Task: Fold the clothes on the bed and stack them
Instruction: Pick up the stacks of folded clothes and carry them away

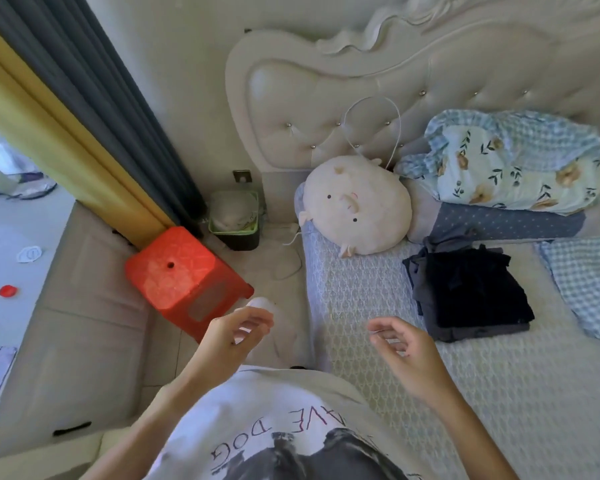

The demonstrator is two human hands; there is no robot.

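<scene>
Two hands hang in the lower middle of the frame, both holding nothing: the left hand (238, 332) floats over the floor beside the bed with its fingers loosely curled, and the right hand (400, 344) floats over the mattress edge, fingers relaxed and slightly bent, well apart from the other. Right of centre on the bed (361, 299) sits the stack of folded dark clothes (471, 294), a near-black piece on top of a grey one, its long axis running from upper left to lower right. Above it, against the headboard (326, 98), lies a round pig cushion (359, 206), and a rumpled floral blanket (513, 164) fills the upper right. A checked cloth (589, 282) lies at the right edge. Left of the bed stands a red stool (181, 275), with a bin (234, 220) behind it.
</scene>
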